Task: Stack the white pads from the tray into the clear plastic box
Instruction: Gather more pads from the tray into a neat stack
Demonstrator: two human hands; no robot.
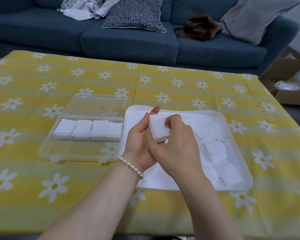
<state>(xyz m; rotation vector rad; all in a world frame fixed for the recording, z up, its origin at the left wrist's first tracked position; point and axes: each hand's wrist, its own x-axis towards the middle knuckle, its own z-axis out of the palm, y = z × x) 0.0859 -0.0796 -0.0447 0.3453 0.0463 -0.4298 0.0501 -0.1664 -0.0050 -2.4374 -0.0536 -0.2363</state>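
Observation:
A small stack of white pads [158, 128] is held above the left part of the white tray [232, 129]. My left hand [139, 144] cradles the stack from below and the left, fingers curled round it. My right hand [178, 139] grips the stack from the right, its fingertips on the top pad. More loose pads [215, 150] lie in the tray's right half. The clear plastic box [83, 149] stands left of the tray with its lid open; a row of several pad stacks [87, 129] fills its middle compartments.
Everything rests on a table with a yellow daisy-print cloth [42, 179]. A blue sofa [128, 42] with cushions, clothes and a brown bag stands behind it. Cardboard boxes [291, 84] sit on the floor at the right.

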